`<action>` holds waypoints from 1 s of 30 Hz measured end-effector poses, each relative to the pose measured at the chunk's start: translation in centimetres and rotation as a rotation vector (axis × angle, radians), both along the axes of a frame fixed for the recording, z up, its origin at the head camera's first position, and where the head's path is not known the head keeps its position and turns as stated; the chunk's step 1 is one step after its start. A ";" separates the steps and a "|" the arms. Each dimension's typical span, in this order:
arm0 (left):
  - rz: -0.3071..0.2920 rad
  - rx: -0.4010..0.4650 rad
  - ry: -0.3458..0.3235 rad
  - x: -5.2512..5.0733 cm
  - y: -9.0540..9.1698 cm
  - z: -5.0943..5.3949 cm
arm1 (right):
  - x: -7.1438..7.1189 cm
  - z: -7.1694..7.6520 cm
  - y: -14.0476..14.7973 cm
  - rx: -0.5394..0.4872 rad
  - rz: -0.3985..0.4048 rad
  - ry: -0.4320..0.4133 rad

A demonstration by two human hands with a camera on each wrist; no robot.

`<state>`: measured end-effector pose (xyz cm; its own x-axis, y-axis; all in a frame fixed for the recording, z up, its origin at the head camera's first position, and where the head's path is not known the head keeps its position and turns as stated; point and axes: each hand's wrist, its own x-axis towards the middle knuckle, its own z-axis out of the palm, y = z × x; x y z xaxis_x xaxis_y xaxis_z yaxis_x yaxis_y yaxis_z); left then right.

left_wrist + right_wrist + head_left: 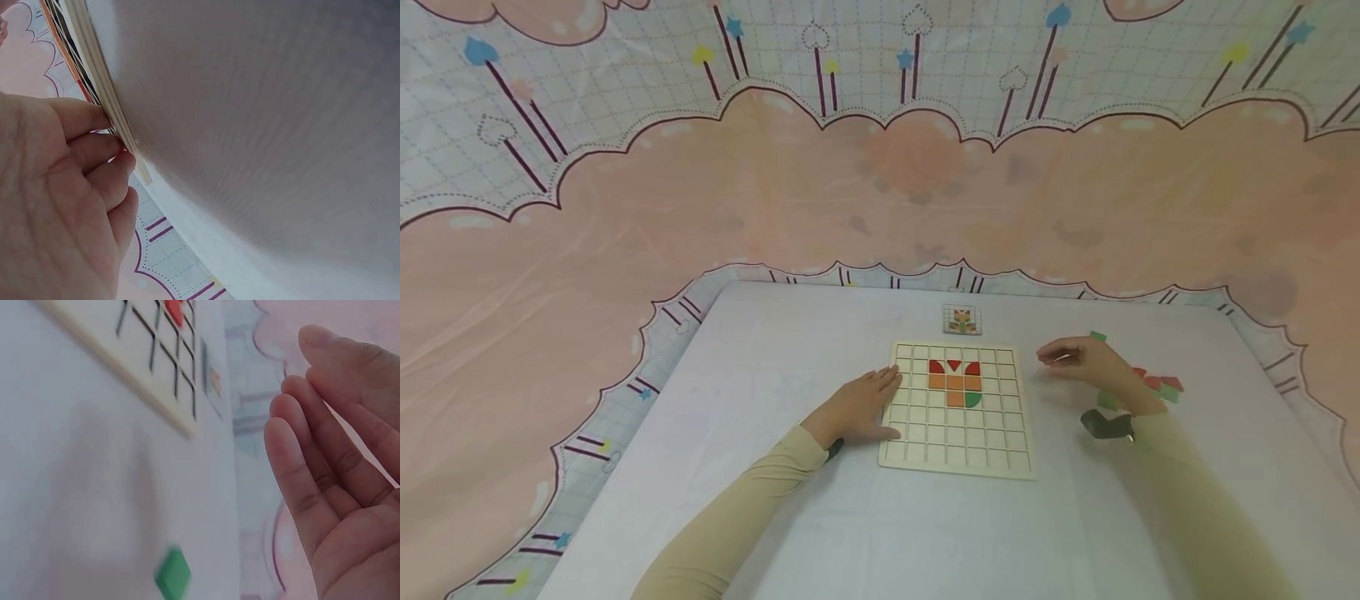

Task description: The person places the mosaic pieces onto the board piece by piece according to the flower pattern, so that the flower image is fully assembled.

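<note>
Left hand (859,405) rests relaxed fingers on the board (957,418) at nine o'clock, right hand (1088,363) hovers off two, fingers loosely bent.

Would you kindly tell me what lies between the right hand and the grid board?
Only bare white tabletop lies between the right hand and the grid board, as the head view shows.

The head view looks forward and down from the near side of the grid board (955,437), far enough back to fit it whole. The left wrist view, very close and turned sideways, skims the board low, nearly edge-on. The right wrist view, also sideways, looks from the board's right toward its far right corner and the small card (962,320) beyond, both shared with the head view.
</note>
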<state>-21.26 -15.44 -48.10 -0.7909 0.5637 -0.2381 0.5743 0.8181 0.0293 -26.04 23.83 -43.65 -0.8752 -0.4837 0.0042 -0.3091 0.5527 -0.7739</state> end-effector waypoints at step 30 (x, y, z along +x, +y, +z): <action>-0.009 0.004 -0.002 0.0 0.0 0.2 | 1.9 -3.4 10.5 0.283 -0.266 -0.119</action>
